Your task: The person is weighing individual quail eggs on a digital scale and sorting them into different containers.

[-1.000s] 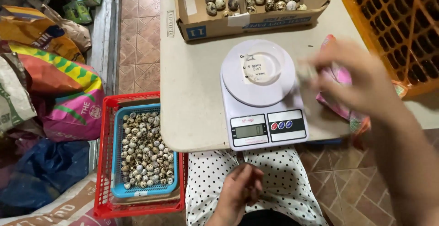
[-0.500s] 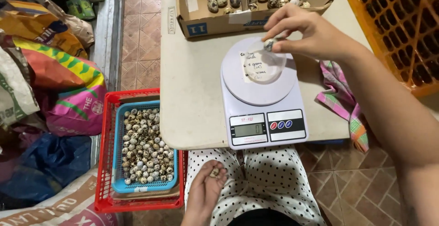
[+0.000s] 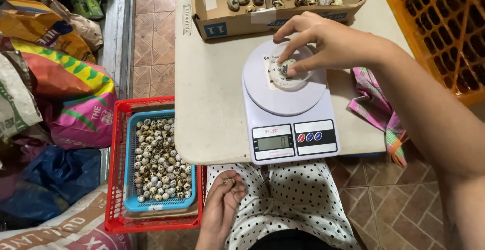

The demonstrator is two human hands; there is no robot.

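Observation:
My right hand (image 3: 323, 42) reaches over the white kitchen scale (image 3: 290, 108) and pinches a small speckled egg (image 3: 287, 68) right on the scale's round plate. Down by my lap, my left hand (image 3: 222, 204) curls around another small speckled egg (image 3: 230, 182) held in the fingers. A blue basket (image 3: 159, 166) full of speckled eggs sits inside a red crate (image 3: 118, 179) on the floor to the left of my knee. A cardboard box (image 3: 273, 2) with several speckled eggs stands behind the scale on the pale table (image 3: 212, 93).
A pink checked cloth (image 3: 379, 108) lies at the table's right edge. An orange plastic crate (image 3: 444, 27) stands at the far right. Colourful feed sacks (image 3: 55, 88) and a blue bag (image 3: 45, 184) are piled on the tiled floor at left.
My right hand has come down from beside the cardboard box to the scale plate with its egg. My left hand stays low at my lap holding an egg.

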